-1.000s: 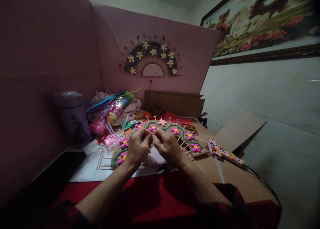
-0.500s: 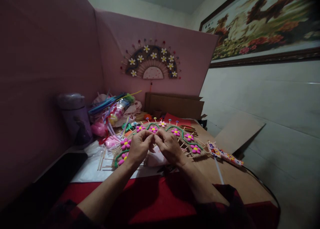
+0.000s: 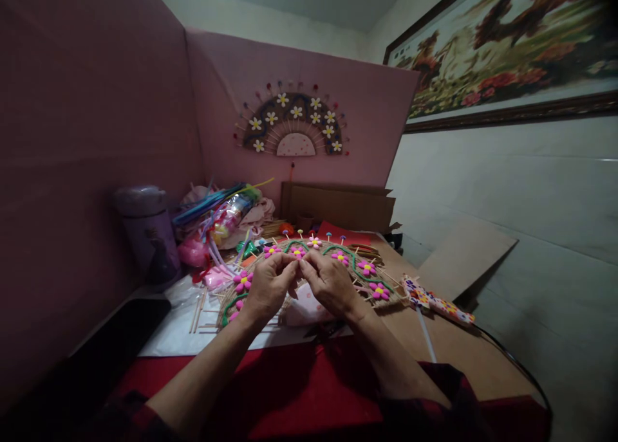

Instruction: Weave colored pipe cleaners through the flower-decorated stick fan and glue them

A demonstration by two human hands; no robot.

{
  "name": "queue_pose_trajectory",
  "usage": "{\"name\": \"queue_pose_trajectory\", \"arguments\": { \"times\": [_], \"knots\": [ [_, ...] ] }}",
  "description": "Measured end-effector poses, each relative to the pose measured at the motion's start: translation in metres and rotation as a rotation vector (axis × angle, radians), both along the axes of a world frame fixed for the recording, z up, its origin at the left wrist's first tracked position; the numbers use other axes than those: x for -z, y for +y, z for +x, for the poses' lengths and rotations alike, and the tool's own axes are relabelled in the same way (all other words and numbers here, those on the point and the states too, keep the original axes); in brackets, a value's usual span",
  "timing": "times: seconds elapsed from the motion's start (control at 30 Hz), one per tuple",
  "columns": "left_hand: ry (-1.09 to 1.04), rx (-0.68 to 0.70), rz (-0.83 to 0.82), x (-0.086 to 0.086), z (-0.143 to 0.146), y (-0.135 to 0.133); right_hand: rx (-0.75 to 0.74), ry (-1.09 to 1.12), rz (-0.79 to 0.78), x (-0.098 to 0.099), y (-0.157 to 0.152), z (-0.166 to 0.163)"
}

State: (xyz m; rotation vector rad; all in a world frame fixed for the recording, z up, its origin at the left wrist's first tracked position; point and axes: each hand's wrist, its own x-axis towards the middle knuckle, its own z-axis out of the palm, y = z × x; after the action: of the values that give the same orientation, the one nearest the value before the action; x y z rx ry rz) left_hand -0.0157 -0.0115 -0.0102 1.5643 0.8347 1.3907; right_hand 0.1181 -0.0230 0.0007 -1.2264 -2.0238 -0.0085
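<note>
Head view: both hands meet low in the middle, just over a fan-shaped craft (image 3: 360, 271) of wooden sticks, twine, green cord and pink flowers that lies flat on the table. The left hand (image 3: 268, 289) has its fingers curled in, and the right hand (image 3: 332, 286) is curled the same way. Their fingertips pinch together where the two hands touch. Whatever sits between the tips is too small to make out.

A white sheet (image 3: 167, 336) lies under the craft's left part, and a red cloth (image 3: 290, 381) covers the near edge. To the far left stands a purple flask (image 3: 147, 236), with a bag of coloured sticks (image 3: 223, 205) beside it. A cardboard box (image 3: 338, 204) sits behind the craft. A finished fan (image 3: 292, 123) hangs on the pink wall. A patterned stick (image 3: 437, 300) lies just right of the craft.
</note>
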Motion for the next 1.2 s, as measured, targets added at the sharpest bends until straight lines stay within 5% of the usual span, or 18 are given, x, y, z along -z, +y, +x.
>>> {"name": "queue_pose_trajectory", "arguments": {
  "times": [0.37,0.57,0.9,1.2],
  "knots": [
    [0.012,-0.092,0.067,0.007,0.002,-0.002,-0.086,0.235,-0.002,0.008,0.002,-0.006],
    [0.168,-0.250,0.232,0.009,0.002,-0.003,-0.070,0.329,-0.033,0.011,0.003,-0.011],
    [-0.170,-0.101,-0.056,0.006,0.004,0.001,-0.053,0.150,0.005,0.003,-0.001,-0.007],
    [0.009,-0.089,0.010,-0.004,-0.008,0.002,0.054,-0.083,0.140,0.001,-0.002,0.002]
  ]
}}
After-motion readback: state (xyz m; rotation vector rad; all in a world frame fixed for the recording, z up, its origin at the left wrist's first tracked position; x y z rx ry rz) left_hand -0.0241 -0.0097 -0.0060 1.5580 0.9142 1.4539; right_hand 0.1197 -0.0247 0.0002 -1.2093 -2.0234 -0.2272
